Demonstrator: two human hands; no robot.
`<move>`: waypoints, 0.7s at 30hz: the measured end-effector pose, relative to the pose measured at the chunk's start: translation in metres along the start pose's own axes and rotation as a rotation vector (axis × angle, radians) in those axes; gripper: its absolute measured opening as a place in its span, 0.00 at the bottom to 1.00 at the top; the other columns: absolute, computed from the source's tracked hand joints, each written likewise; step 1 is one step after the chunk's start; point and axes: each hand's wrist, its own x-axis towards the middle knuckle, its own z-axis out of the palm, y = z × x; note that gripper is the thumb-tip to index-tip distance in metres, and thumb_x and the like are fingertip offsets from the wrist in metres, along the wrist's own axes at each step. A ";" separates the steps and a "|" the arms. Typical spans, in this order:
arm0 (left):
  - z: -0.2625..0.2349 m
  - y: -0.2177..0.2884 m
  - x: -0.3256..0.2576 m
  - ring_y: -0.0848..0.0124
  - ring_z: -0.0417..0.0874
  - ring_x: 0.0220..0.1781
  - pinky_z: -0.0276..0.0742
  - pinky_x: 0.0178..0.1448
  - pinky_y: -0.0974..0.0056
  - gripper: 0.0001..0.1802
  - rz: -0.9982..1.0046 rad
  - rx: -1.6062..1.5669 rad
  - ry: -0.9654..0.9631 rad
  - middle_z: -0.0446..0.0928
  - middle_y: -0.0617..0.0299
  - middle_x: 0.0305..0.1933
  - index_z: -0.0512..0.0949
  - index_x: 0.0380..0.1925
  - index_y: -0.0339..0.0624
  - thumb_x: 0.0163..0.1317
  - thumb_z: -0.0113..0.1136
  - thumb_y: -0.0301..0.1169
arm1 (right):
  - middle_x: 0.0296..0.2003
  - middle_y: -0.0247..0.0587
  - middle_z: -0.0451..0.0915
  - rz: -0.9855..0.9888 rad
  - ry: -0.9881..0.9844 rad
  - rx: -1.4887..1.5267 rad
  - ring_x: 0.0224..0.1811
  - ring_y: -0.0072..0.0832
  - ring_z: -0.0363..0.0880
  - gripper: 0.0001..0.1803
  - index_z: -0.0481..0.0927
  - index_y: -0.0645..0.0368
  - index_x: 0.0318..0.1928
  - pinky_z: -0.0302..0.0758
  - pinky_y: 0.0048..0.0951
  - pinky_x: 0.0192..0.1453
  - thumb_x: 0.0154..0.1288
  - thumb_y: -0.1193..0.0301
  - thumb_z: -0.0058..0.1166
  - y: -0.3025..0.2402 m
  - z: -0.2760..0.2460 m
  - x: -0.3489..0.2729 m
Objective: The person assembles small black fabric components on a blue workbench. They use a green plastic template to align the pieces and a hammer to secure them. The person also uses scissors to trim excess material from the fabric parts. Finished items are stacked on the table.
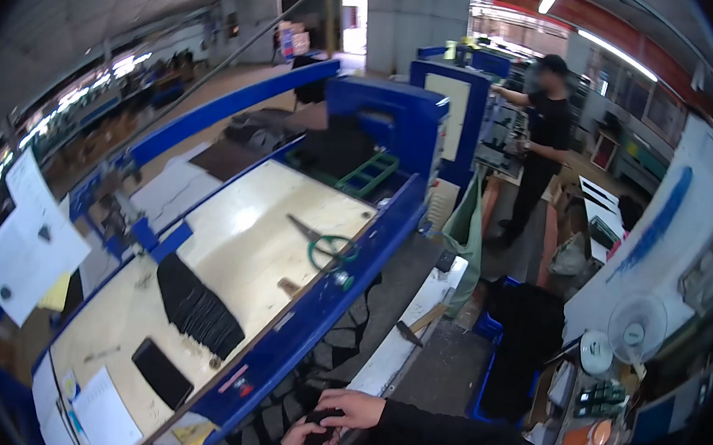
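Low in the head view, my two hands meet in front of my body, beside the blue-edged table. My right hand (355, 408) reaches in from the right in a black sleeve, its fingers curled over a small black bundle (324, 418). My left hand (302, 435) grips the same bundle from the lower left. What the bundle is cannot be made out; the fingers cover most of it. On the pale tabletop (238, 221) lies a fanned stack of black cut pieces (196, 306). A black phone (163, 372) and large scissors with green handles (324, 248) lie there too.
A hammer (415, 333) rests on a white ledge (387, 357) ahead of my hands. Blue crates (490, 326) with black material stand to the right, near a fan (635, 330). A blue machine (390, 124) rises beyond the table. Another person (544, 137) stands farther back.
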 end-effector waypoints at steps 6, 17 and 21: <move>0.002 0.011 0.004 0.62 0.86 0.53 0.82 0.57 0.64 0.19 0.073 0.332 0.280 0.83 0.47 0.51 0.75 0.57 0.28 0.73 0.55 0.31 | 0.48 0.45 0.76 -0.073 0.248 -0.057 0.54 0.43 0.78 0.13 0.80 0.61 0.49 0.75 0.36 0.58 0.71 0.67 0.61 0.000 -0.012 -0.002; 0.071 0.094 -0.015 0.77 0.85 0.41 0.81 0.43 0.72 0.11 0.511 0.442 0.806 0.85 0.59 0.41 0.83 0.46 0.28 0.67 0.67 0.24 | 0.33 0.33 0.83 0.102 0.399 0.717 0.32 0.15 0.79 0.15 0.78 0.65 0.50 0.76 0.19 0.36 0.69 0.71 0.67 -0.005 -0.004 0.022; 0.135 0.146 -0.019 0.83 0.80 0.35 0.79 0.39 0.72 0.10 0.563 0.507 0.794 0.82 0.69 0.35 0.83 0.45 0.32 0.68 0.67 0.27 | 0.32 0.37 0.84 -0.002 0.461 0.745 0.31 0.14 0.81 0.10 0.77 0.67 0.43 0.77 0.19 0.35 0.68 0.77 0.66 -0.043 -0.039 0.031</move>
